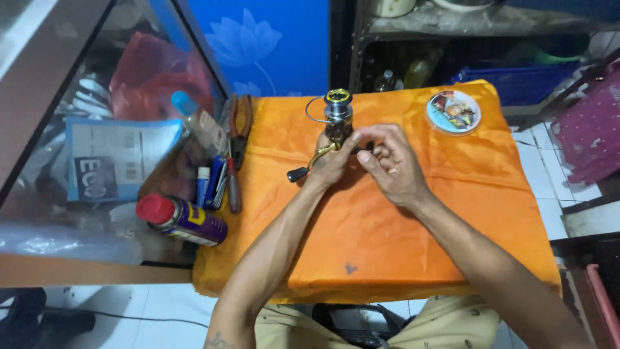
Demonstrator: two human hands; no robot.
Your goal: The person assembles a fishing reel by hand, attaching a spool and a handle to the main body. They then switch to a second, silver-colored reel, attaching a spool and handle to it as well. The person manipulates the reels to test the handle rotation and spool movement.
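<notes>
Near the front edge of the counter (387,258), only bare orange cloth (452,194) and two forearms reaching in.

Farther in, toward the middle of the far half: left hand (330,161) wrapped around the body of a reel (337,119), grip closed on it from below and behind, thumb up along the side. Right hand (391,165) just beside, fingers curled, fingertips (365,137) pinching at the reel's right side; probably on a small cap or knob there, though too small and hidden to tell for sure. Neither grip released.

Reel standing upright, spool up, off the cloth or barely resting on it. Crank (310,161) jutting down-left with its black knob (297,174) clear of the hand. Wire bail looped out to the left of the spool.

Judged from the look: metal, compact, fairly heavy for its bulk, rigid, smooth and likely oily, so slippery. Best held by the body or foot, as done here; bail wire and crank thin, apt to turn or bend if used as a hold.

At the left edge: spray can (181,220), pliers (240,129), small tools (219,184). At the far right corner: round line spool (453,111).
</notes>
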